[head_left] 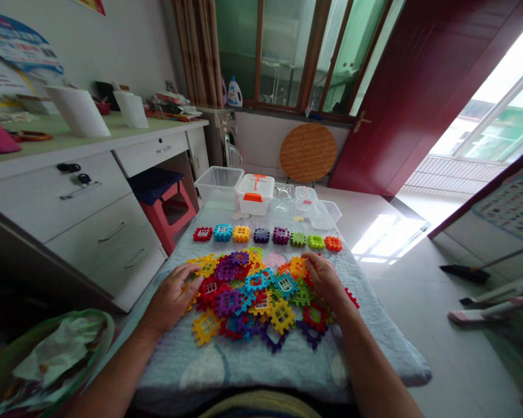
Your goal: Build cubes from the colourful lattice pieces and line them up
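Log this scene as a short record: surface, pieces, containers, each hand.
Surface: pale blue patterned cloth
Loose pieces: mixed-colour heap of notched squares
Row: eight coloured blocks beyond the heap
Containers: clear plastic containers behind the row, including a box with orange handle
Left hand: at heap's left edge, grip unclear
Right hand: fingers at an orange piece, grip unclear

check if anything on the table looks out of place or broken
One red interlocking toy tile looks slightly astray: it shows beyond the right forearm, off to the side of the jumbled tile pile, near the table edge. The forearm may hide part of it. I see nothing spilled or broken.
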`<state>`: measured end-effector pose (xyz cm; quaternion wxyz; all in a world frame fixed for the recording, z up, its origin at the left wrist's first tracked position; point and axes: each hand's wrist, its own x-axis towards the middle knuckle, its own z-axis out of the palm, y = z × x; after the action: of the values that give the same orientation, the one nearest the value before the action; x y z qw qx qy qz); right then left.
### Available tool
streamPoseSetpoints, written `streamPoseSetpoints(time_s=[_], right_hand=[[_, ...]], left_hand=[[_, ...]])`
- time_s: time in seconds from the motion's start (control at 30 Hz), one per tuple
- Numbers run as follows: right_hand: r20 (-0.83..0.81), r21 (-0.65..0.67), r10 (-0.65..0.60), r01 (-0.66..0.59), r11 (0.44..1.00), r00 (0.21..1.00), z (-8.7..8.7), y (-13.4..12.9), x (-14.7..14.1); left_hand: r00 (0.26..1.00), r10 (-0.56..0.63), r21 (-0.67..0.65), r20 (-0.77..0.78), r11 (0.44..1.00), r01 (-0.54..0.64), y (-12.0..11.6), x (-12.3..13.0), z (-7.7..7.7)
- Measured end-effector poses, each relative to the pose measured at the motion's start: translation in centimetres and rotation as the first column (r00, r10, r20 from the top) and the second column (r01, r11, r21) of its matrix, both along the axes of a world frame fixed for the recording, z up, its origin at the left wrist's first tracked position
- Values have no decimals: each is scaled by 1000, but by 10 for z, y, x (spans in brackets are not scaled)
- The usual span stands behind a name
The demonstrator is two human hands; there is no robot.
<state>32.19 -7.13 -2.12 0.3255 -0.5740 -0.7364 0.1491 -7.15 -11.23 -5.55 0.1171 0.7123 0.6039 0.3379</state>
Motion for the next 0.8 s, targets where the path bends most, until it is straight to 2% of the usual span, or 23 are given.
streamPoseSetpoints(time_s=[0.17, 0.3, 0.4, 0.5, 0.63, 0.8], right_hand=[[46, 146, -8, 1, 989, 999, 0, 0, 4], [-26, 247, -78, 82, 965, 997, 2, -2, 15], [-98, 284, -173, 195, 939, 980, 1, -1, 30], [-137, 232, -272, 297, 926, 953, -2, -1, 52], [-123, 12, -362, 366, 930, 924, -8, -4, 79], [-204, -89, -435, 426, 900, 877, -16, -14, 88]], left_hand=[[999, 15, -8, 31, 1000, -15, -2, 3, 5], [993, 70, 26, 97, 997, -73, -6, 5, 10], [986, 108, 35, 129, 993, -114, -9, 6, 18], [991, 74, -6, 114, 997, -74, -7, 8, 31], [998, -25, -63, 53, 998, 29, 8, 21, 53], [979, -195, -93, -54, 977, 190, 37, 53, 70]])
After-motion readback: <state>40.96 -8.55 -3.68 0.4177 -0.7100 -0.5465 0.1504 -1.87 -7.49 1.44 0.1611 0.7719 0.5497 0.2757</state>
